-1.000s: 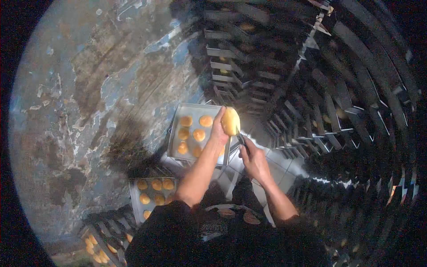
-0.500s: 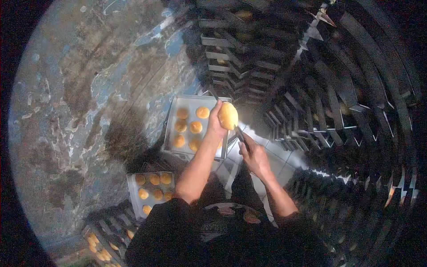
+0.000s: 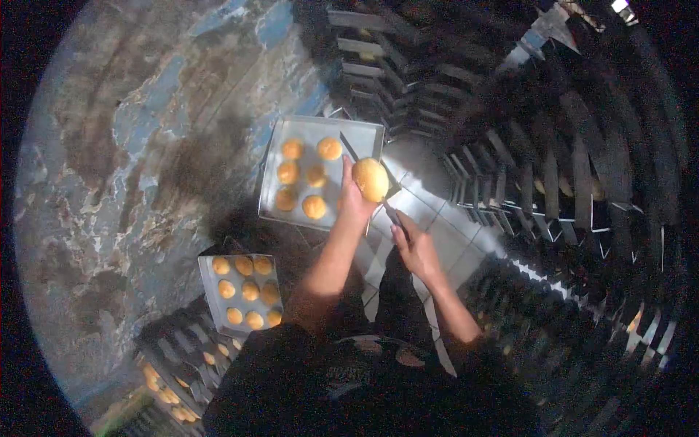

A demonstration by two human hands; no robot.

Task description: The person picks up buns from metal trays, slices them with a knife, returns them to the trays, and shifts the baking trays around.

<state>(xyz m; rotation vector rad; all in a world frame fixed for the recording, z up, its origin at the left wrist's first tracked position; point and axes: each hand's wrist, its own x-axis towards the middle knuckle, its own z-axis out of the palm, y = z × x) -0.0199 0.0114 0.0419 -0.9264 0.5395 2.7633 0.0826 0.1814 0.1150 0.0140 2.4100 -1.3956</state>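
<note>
Golden bun [image 3: 372, 180] sits in the left hand [image 3: 352, 199], fingers cupped around it; the right hand [image 3: 419, 255] wraps its fingers round a knife handle [image 3: 392, 214] at five o'clock, metal tray [image 3: 311, 131] at nine

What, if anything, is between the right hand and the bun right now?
Only the knife: the right hand grips it, and it reaches up to the lower edge of the bun, which the left hand holds. Nothing else visible stands between them. Whether the knife cuts in or passes behind, I can't tell.
</note>
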